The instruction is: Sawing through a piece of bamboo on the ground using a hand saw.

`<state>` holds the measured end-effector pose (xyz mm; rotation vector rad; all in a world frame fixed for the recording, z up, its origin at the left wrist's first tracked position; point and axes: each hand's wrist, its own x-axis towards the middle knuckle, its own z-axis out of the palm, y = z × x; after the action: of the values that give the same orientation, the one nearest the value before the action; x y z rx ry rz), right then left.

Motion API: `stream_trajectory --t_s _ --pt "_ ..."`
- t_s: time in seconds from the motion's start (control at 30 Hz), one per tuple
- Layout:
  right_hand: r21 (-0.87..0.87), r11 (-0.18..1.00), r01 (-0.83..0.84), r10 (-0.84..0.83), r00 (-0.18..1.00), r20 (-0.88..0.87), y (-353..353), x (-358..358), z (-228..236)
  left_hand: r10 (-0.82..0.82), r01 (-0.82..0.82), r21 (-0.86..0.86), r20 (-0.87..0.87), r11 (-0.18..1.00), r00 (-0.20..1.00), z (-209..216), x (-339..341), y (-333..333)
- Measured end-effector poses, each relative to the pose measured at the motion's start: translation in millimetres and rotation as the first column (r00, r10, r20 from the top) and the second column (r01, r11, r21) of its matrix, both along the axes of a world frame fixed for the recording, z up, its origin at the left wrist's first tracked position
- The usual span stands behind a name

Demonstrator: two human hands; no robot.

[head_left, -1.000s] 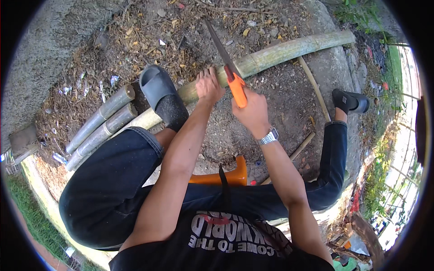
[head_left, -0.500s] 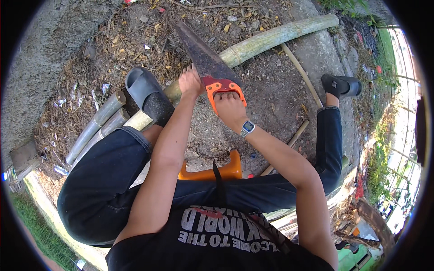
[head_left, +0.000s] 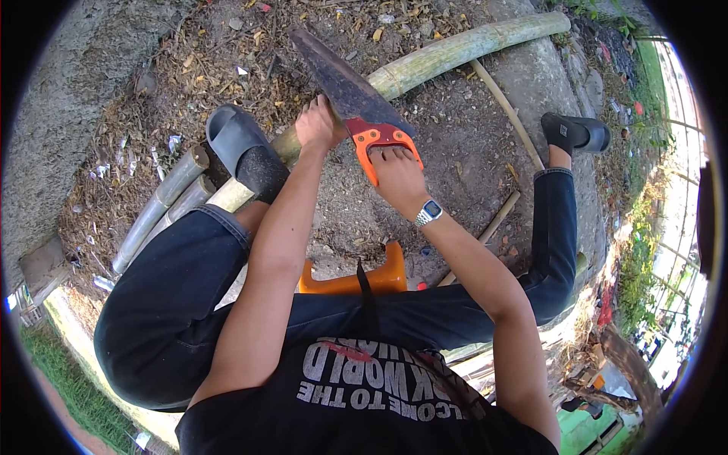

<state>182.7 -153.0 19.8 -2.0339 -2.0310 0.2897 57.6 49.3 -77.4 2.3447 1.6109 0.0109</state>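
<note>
Our right hand [head_left: 402, 178] wraps its fingers [head_left: 389, 155] around the orange handle [head_left: 365, 158] of the saw [head_left: 353, 87], likely its best hold; the blade looks stiff and light, lying across the bamboo pole [head_left: 455, 64], perhaps touching. Our left hand [head_left: 313, 127] clasps that pole, seemingly rigid, smooth, heavier. Our right forearm [head_left: 472, 258] slants inward; our left forearm [head_left: 287, 216] reaches forward.

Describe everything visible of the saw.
The saw has a dark, stained, metal-looking blade, tapering toward the upper left, and a red-and-orange, plastic-looking handle with round fasteners. Its broad face shows. The right hand holds the handle; the blade overlaps the bamboo pole in view, contact unclear, beside the left hand.
</note>
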Motion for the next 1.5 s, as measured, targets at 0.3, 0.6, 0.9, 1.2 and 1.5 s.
stream_trajectory --t_s 0.3,0.6,0.9,1.2,1.5 --pt "0.015 0.911 0.412 -0.326 0.742 -0.586 -73.2 4.5 72.1 -0.102 0.1 -0.06 -0.034 0.993 0.994 28.4 11.2 -14.8" --pt "-0.085 0.878 0.47 -0.428 0.694 -0.579 -105.6 -3.4 94.3 -0.125 0.119 -0.103 -0.053 0.988 0.991 35.2 12.8 -11.7" --pt "-0.208 0.851 0.481 -0.51 0.666 -0.545 -124.6 -0.5 138.8 -0.184 0.145 -0.273 -0.124 0.951 0.975 42.7 12.0 1.5" --pt "-0.102 0.869 0.484 -0.462 0.722 -0.514 -20.9 6.4 102.8 -0.084 0.075 -0.118 -0.074 0.99 0.994 7.2 9.7 -12.4" --pt "-0.159 0.86 0.485 -0.465 0.616 -0.636 -155.2 -4.9 141.8 -0.136 0.117 -0.17 -0.106 0.979 0.985 44.1 10.8 -8.5"
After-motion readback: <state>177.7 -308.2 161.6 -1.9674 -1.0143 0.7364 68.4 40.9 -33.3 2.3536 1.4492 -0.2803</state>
